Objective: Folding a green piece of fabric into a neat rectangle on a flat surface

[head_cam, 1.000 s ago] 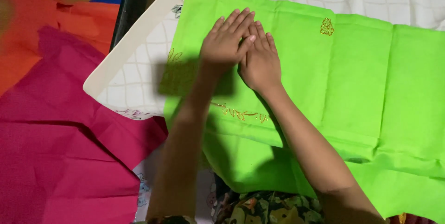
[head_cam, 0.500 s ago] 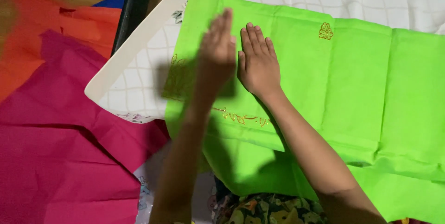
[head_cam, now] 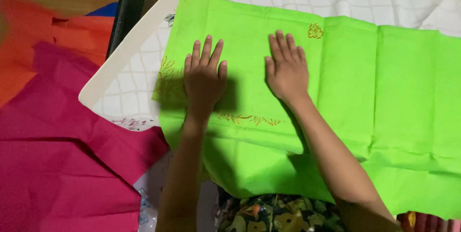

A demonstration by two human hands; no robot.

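Note:
A bright green cloth (head_cam: 365, 92) with gold embroidery lies spread over a white table (head_cam: 129, 64) covered by a quilted sheet. My left hand (head_cam: 204, 76) rests flat on the cloth's left part, fingers slightly apart, palm down. My right hand (head_cam: 287, 66) presses flat on the cloth near its middle, below a small gold flower motif (head_cam: 315, 31). Both hands hold nothing. A line of gold embroidery (head_cam: 249, 118) runs between my wrists. The cloth's near edge hangs over the table toward my lap.
Magenta cloth (head_cam: 53, 164) and orange cloth (head_cam: 57, 40) lie on the floor at the left. A dark table leg (head_cam: 129, 6) stands beside the table's left corner. Patterned clothing (head_cam: 273, 215) shows at the bottom.
My two hands, which were together near the cloth's middle, have slid apart; the left hand has moved leftward across the green cloth.

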